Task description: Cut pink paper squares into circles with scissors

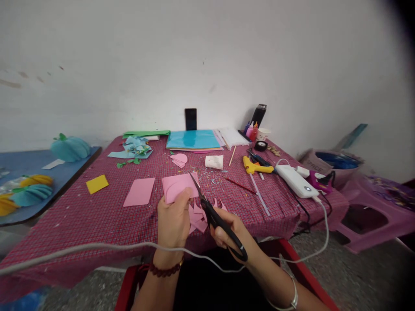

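Observation:
My left hand [173,220] is closed on a pink paper piece [177,186], held up over the near edge of the table. My right hand [227,235] grips black scissors [215,218], whose blades point up and left into the paper's right edge. Small pink cut-offs [198,217] lie on the cloth just beneath the two hands. A flat pink sheet [139,192] lies to the left of them.
The red checked tablecloth [97,224] carries a yellow glue gun [254,166], a white power bank [296,181] with a cable, a white paper cup [214,162], stacked coloured sheets [193,140] and a yellow square [97,184]. Purple stools [369,220] stand at the right.

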Demonstrator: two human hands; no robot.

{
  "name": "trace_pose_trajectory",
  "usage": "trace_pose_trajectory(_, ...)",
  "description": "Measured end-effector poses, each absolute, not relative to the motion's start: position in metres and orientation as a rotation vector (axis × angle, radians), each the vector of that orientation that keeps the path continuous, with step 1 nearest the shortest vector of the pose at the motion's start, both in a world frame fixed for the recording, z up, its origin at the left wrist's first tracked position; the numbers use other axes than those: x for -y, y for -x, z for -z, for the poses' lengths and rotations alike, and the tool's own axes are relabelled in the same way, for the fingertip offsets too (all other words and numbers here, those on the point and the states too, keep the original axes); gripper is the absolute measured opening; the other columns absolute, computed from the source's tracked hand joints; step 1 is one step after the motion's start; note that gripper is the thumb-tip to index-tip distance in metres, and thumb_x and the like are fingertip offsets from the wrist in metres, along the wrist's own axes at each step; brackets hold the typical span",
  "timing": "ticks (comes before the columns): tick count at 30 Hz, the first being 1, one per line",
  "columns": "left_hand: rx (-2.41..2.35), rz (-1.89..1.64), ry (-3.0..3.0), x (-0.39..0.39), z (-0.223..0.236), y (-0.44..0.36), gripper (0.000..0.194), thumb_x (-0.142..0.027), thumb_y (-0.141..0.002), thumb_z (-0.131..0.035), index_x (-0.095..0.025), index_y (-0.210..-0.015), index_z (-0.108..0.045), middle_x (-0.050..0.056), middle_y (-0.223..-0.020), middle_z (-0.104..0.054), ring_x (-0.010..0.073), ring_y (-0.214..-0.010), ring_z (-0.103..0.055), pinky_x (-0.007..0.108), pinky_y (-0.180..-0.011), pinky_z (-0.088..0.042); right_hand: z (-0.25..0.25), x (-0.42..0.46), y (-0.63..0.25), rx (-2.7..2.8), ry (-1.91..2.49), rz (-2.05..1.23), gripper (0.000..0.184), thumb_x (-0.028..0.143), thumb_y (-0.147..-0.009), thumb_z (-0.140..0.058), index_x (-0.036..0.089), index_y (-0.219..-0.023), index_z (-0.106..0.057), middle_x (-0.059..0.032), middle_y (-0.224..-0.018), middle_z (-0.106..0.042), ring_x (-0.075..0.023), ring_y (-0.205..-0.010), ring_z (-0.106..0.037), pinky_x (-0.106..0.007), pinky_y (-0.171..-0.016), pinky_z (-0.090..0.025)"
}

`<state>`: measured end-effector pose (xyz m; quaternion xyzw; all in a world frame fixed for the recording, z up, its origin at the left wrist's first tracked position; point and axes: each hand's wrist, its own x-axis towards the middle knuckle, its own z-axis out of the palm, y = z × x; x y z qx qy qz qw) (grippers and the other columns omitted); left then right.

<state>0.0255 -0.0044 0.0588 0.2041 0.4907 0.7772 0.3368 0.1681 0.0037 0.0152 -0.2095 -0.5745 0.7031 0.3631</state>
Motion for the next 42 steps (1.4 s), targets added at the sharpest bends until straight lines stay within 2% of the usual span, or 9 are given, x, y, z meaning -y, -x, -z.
trace_pose_trajectory(5,-1.246,-1.971,-0.553,0.005,-0.064,-0.024,0.018,-0.023,-0.063,-0.076,-0.015,-0.060,-0.060,-0.005,-0.055,-0.055,0.0084,-0.051,-0.051,0.023,-0.059,-0.045,-0.014,-0.004,-0.170,1.475,0.544,-1.813,0.037,0.051,-0.076,-0.069,0.017,-0.086,-0.059,0.0067,-0.057,-0.041,-0.0046,-0.043,-0.029,-0.019,-0.039,-0.022)
trace_pose_trajectory(11,-1.213,-1.939,-0.567,0.006,-0.065,-0.020,0.016,-0.021,-0.061,-0.075,-0.015,-0.061,-0.060,-0.004,-0.057,-0.056,0.0095,-0.052,-0.052,0.024,-0.058,-0.045,-0.020,-0.006,-0.173,1.500,0.541,-1.813,0.053,0.056,-0.074,-0.069,0.015,-0.107,-0.063,0.0082,-0.054,-0.039,-0.0033,-0.039,-0.026,-0.018,-0.036,-0.020)
trace_pose_trajectory(16,-1.249,-1.887,-0.681,0.005,-0.065,-0.012,0.014,-0.019,-0.063,-0.073,-0.015,-0.061,-0.060,-0.003,-0.057,-0.056,0.0105,-0.054,-0.051,0.024,-0.056,-0.043,-0.022,-0.007,-0.179,1.506,0.491,-1.798,0.055,0.052,-0.077,-0.069,0.015,-0.117,-0.061,0.0080,-0.054,-0.038,-0.0038,-0.041,-0.026,-0.018,-0.036,-0.017)
trace_pose_trajectory(19,-1.250,-1.854,-0.746,0.003,-0.070,-0.008,0.015,-0.017,-0.062,-0.073,-0.014,-0.059,-0.059,-0.003,-0.057,-0.055,0.0094,-0.053,-0.048,0.023,-0.055,-0.041,-0.018,-0.007,-0.181,1.506,0.471,-1.823,0.053,0.051,-0.078,-0.069,0.014,-0.115,-0.060,0.0084,-0.053,-0.037,-0.0039,-0.040,-0.026,-0.018,-0.036,-0.018)
trace_pose_trajectory(23,-1.198,-1.817,-0.798,0.002,-0.077,-0.006,0.015,-0.015,-0.062,-0.072,-0.014,-0.058,-0.057,-0.004,-0.056,-0.054,0.0079,-0.053,-0.044,0.022,-0.054,-0.038,-0.017,-0.008,-0.183,1.508,0.477,-1.844,0.041,0.051,-0.079,-0.067,0.015,-0.097,-0.061,0.0079,-0.053,-0.037,-0.0035,-0.040,-0.027,-0.018,-0.036,-0.019)
trace_pose_trajectory(27,-1.150,-1.774,-0.798,0.000,-0.074,-0.003,0.014,-0.014,-0.062,-0.072,-0.014,-0.060,-0.058,-0.004,-0.058,-0.054,0.0080,-0.054,-0.045,0.022,-0.055,-0.038,-0.020,-0.008,-0.186,1.533,0.486,-1.833,0.039,0.053,-0.078,-0.066,0.016,-0.085,-0.058,0.0070,-0.055,-0.040,-0.0037,-0.041,-0.030,-0.018,-0.036,-0.020)
trace_pose_trajectory(35,-1.037,-1.719,-0.775,-0.003,-0.079,-0.003,0.016,-0.015,-0.059,-0.077,-0.014,-0.061,-0.061,-0.004,-0.058,-0.057,0.0080,-0.054,-0.049,0.021,-0.056,-0.042,-0.019,-0.009,-0.191,1.516,0.495,-1.857,0.043,0.053,-0.079,-0.067,0.015,-0.098,-0.060,0.0082,-0.055,-0.037,-0.0028,-0.040,-0.027,-0.016,-0.036,-0.020)
trace_pose_trajectory(38,-0.997,-1.687,-0.787,-0.003,-0.082,0.000,0.015,-0.015,-0.060,-0.077,-0.014,-0.062,-0.062,-0.004,-0.057,-0.056,0.0073,-0.053,-0.048,0.020,-0.053,-0.040,-0.020,-0.009,-0.193,1.505,0.480,-1.868,0.049,0.052,-0.079,-0.067,0.015,-0.110,-0.059,0.0092,-0.055,-0.035,-0.0022,-0.039,-0.025,-0.015,-0.035,-0.021)
trace_pose_trajectory(42,-0.947,-1.605,-0.825,-0.003,-0.084,0.007,0.015,-0.013,-0.061,-0.077,-0.013,-0.062,-0.062,-0.004,-0.056,-0.056,0.0065,-0.052,-0.047,0.019,-0.051,-0.038,-0.025,-0.008,-0.195,1.526,0.502,-1.886,0.053,0.054,-0.077,-0.069,0.015,-0.112,-0.059,0.0097,-0.054,-0.035,-0.0016,-0.038,-0.024,-0.014,-0.035,-0.020)
